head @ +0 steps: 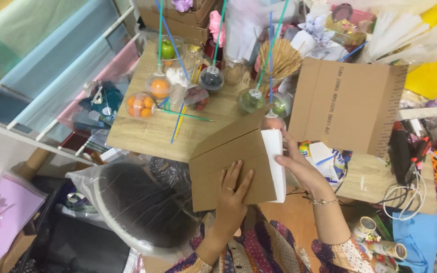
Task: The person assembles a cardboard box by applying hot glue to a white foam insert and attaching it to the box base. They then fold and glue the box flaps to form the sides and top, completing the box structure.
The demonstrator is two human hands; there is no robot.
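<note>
Both hands seemingly flat on cardboard box

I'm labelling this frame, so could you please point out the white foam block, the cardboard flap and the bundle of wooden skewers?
white foam block (275, 162), head view, middle of its long face.
cardboard flap (213, 167), head view, bare brown surface.
bundle of wooden skewers (280, 59), head view, fanned tips.

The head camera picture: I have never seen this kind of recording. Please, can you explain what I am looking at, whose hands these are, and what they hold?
This is one picture from a camera worn on a person's head, looking down. There is no machine, only two bare hands. The left hand lies flat on a cardboard box. The right hand holds a white block against the box's edge with its fingers. Behind is a wooden table with clear balls holding fruit on coloured sticks, and a second cardboard box.
</note>
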